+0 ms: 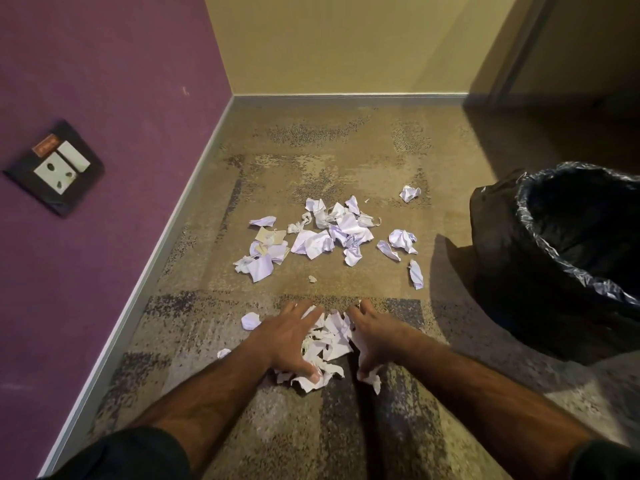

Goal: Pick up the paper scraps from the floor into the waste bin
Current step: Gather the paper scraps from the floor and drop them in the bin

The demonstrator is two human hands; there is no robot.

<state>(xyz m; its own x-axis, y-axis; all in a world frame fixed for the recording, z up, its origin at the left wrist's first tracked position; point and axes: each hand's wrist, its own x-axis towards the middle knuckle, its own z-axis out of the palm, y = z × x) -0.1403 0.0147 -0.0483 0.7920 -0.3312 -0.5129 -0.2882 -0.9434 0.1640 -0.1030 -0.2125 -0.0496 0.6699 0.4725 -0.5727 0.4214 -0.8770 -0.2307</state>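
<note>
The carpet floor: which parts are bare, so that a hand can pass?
Bare carpet floor runs between the far skirting and the big heap of white paper scraps, and in a narrow strip between that heap and both hands. It is crowded between the left hand and right hand, and beside the black-lined waste bin.

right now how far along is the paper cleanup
Early on. Nothing shows as binned: the waste bin interior is too dark to tell. In hand: the left hand and right hand are cupped around a small pile of scraps on the floor, not yet lifted. Left: the bigger heap further ahead, plus loose crumpled bits near the bin.
</note>
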